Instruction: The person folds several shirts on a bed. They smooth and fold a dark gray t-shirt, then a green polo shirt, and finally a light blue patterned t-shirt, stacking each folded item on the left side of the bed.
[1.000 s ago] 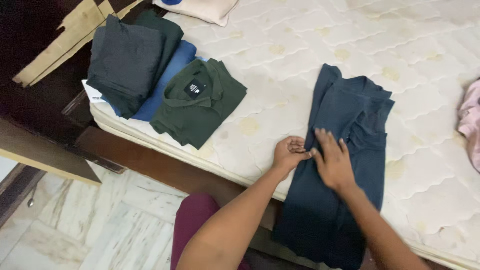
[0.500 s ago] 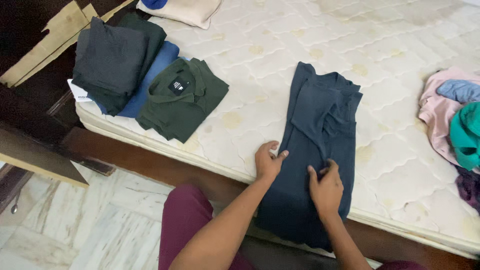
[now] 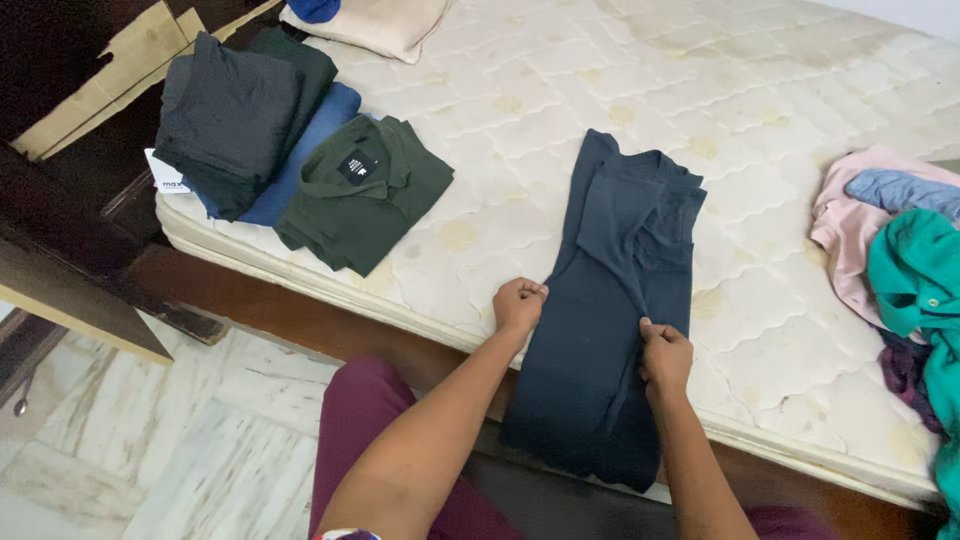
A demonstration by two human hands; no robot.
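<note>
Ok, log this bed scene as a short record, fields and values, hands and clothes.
left hand: closed on the left edge of the navy shirt
right hand: closed on the shirt's right edge
navy shirt: folded lengthwise, lower end hanging over the mattress edge
folded clothes: green shirt, dark stack at left
unfolded pile: right edge

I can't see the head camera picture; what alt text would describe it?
Two bare hands, left hand and right hand, grip the side edges of a dark navy folded T-shirt draped over a quilted cream mattress. Folded dark garments lie left, a colourful clothes heap right.
</note>
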